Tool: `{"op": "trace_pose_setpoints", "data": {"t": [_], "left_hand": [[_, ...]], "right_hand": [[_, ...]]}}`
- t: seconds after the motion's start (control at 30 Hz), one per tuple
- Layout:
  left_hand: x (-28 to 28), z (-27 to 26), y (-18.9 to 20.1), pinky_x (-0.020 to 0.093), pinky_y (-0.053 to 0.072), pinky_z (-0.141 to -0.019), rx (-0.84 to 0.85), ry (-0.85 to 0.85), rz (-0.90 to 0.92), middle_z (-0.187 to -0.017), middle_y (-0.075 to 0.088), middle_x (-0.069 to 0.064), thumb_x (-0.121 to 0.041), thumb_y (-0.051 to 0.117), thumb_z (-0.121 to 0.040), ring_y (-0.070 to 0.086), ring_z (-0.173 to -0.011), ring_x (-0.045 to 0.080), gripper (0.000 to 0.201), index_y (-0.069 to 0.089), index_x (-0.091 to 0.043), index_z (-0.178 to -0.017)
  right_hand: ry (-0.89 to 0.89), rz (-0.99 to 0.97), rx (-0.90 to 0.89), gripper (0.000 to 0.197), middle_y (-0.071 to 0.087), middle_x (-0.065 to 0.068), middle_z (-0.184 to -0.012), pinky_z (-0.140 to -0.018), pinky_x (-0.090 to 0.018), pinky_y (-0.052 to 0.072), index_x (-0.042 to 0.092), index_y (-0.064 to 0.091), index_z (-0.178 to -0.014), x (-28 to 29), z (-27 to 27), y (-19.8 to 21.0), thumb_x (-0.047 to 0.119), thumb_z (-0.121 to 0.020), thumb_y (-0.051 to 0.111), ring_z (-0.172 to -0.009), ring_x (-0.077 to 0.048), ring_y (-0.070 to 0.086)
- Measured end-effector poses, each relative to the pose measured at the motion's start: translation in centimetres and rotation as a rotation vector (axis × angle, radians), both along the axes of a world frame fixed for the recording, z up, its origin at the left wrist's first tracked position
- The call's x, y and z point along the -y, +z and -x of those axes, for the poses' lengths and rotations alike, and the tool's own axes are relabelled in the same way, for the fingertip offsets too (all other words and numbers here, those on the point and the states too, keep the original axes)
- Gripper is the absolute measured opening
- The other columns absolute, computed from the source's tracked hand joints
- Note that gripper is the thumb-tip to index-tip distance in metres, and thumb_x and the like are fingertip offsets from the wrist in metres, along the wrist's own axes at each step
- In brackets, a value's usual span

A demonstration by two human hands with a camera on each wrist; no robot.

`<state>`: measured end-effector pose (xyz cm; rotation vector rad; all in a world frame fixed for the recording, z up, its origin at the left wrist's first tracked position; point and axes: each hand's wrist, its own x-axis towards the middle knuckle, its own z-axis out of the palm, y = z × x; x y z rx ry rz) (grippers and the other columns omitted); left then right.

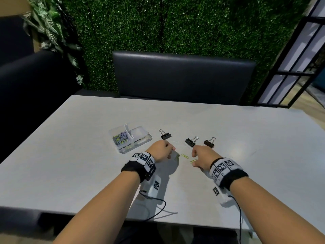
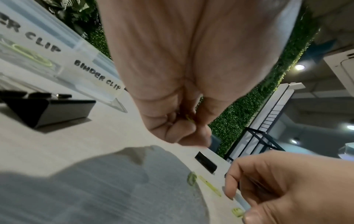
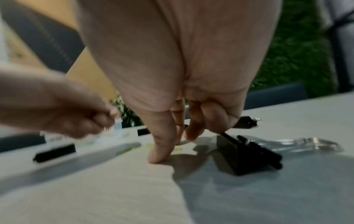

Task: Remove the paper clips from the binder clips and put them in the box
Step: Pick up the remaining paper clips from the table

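Both forearms are reaching from the bottom of the head view toward the frame's centre over the table (image 1: pixel 228 124). The left hand (image 1: pixel 161 150) is curling into a loose fist, pinching a yellow-green paper clip (image 2: pixel 190 119) between its fingertips just above the surface. The right hand (image 1: pixel 202 156) is pointing downward with thumb (image 3: pixel 162 142) pressing the table and the other fingers partly bent, holding nothing visible. 2 loose paper clips (image 1: pixel 185 156) are lying between the hands. 3 binder clips (image 1: pixel 190 142) are sitting in a row above the hands, at centre frame. The clear box (image 1: pixel 140 138), holding coloured paper clips in its left compartment, is standing left of centre.
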<state>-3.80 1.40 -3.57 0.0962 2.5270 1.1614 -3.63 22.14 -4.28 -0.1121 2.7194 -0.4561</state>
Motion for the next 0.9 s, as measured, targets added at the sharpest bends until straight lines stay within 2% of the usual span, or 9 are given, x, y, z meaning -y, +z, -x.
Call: {"op": "trace_pose_setpoints", "data": {"t": [0.1, 0.17, 0.23, 0.4, 0.5, 0.57, 0.7, 0.83, 0.9], "left_hand": [[-0.4, 0.1, 0.6, 0.032, 0.036, -0.067, -0.009, -0.030, 0.135, -0.089, 0.056, 0.021, -0.018, 0.031, -0.103, 0.049, -0.078, 0.027, 0.034, 0.056, 0.001, -0.091], [-0.9, 0.1, 0.5, 0.034, 0.032, -0.063, -0.029, -0.032, 0.223, -0.080, 0.052, 0.017, -0.028, 0.029, -0.104, 0.047, -0.080, 0.028, 0.039, 0.045, -0.006, -0.076], [-1.6, 0.2, 0.3, 0.034, 0.038, -0.066, -0.063, -0.070, 0.378, -0.084, 0.062, 0.017, -0.046, 0.030, -0.103, 0.056, -0.082, 0.032, 0.052, 0.051, -0.008, -0.074], [-3.3, 0.2, -1.8, 0.029, 0.040, -0.058, -0.088, -0.133, 0.528, -0.088, 0.071, 0.014, -0.053, 0.057, -0.092, 0.059, -0.072, 0.028, 0.050, 0.056, -0.009, -0.069], [-4.0, -0.1, -1.6, 0.032, 0.052, -0.069, -0.073, -0.092, 0.531, -0.105, 0.072, 0.014, -0.030, 0.062, -0.090, 0.068, -0.091, 0.032, 0.024, 0.072, -0.009, -0.096], [-4.4, -0.3, -1.1, 0.035, 0.055, -0.079, -0.047, -0.085, 0.523, -0.113, 0.070, 0.017, -0.018, 0.059, -0.091, 0.068, -0.103, 0.036, 0.026, 0.070, -0.005, -0.110], [-4.9, -0.4, -0.6, 0.035, 0.053, -0.086, -0.004, -0.084, 0.517, -0.120, 0.068, 0.019, -0.018, 0.056, -0.096, 0.065, -0.111, 0.036, 0.027, 0.066, 0.000, -0.113], [-4.3, 0.0, -0.8, 0.037, 0.053, -0.090, 0.078, -0.093, 0.456, -0.121, 0.068, 0.019, -0.020, 0.051, -0.100, 0.065, -0.111, 0.034, 0.031, 0.067, 0.001, -0.116], [-4.0, -0.1, -0.7, 0.037, 0.051, -0.090, 0.087, -0.076, 0.423, -0.121, 0.067, 0.021, -0.023, 0.048, -0.103, 0.063, -0.113, 0.036, 0.034, 0.065, 0.003, -0.115]], "right_hand": [[0.055, -0.151, 0.053, 0.014, 0.072, -0.005, -0.104, -0.078, -0.029, 0.057, 0.005, 0.064, -0.098, 0.8, 1.1, -0.5, 0.011, -0.088, 0.072, -0.088, -0.014, 0.068], [0.070, -0.213, 0.106, 0.015, 0.074, -0.003, -0.100, -0.087, -0.031, 0.058, 0.002, 0.063, -0.099, 1.1, 1.5, -0.4, 0.012, -0.090, 0.069, -0.096, -0.017, 0.071], [0.105, -0.234, 0.112, 0.015, 0.066, -0.006, -0.092, -0.085, -0.032, 0.056, 0.007, 0.057, -0.093, 1.2, 1.5, 0.0, 0.019, -0.091, 0.067, -0.099, -0.024, 0.069], [0.096, -0.134, 0.074, 0.013, 0.060, -0.005, -0.086, -0.073, -0.033, 0.052, 0.013, 0.053, -0.080, 0.6, 0.6, 0.8, 0.021, -0.086, 0.061, -0.081, -0.024, 0.062], [-0.107, 0.181, 0.026, 0.013, 0.064, -0.005, -0.079, -0.067, -0.033, 0.051, 0.014, 0.056, -0.076, 0.1, 0.5, 1.3, 0.015, -0.088, 0.062, -0.070, -0.020, 0.061], [-0.271, 0.436, 0.057, 0.014, 0.069, -0.010, -0.077, -0.063, -0.038, 0.056, 0.012, 0.064, -0.079, 0.0, 1.0, 1.5, 0.006, -0.088, 0.056, -0.061, -0.022, 0.063], [-0.522, 0.767, 0.245, 0.028, 0.063, -0.019, -0.077, -0.041, -0.027, 0.035, 0.005, 0.056, -0.115, 0.4, 1.7, 1.6, -0.005, -0.092, 0.045, -0.052, -0.021, 0.050], [-0.565, 0.671, 0.184, 0.018, 0.061, -0.014, -0.070, -0.043, -0.025, 0.039, 0.000, 0.067, -0.084, 1.5, 2.2, 1.5, 0.002, -0.090, 0.051, -0.052, -0.020, 0.050], [-0.436, 0.466, 0.059, 0.010, 0.069, -0.019, -0.078, -0.059, -0.035, 0.051, 0.005, 0.064, -0.074, 2.4, 2.2, 1.3, 0.008, -0.083, 0.060, -0.065, -0.029, 0.063]]}}
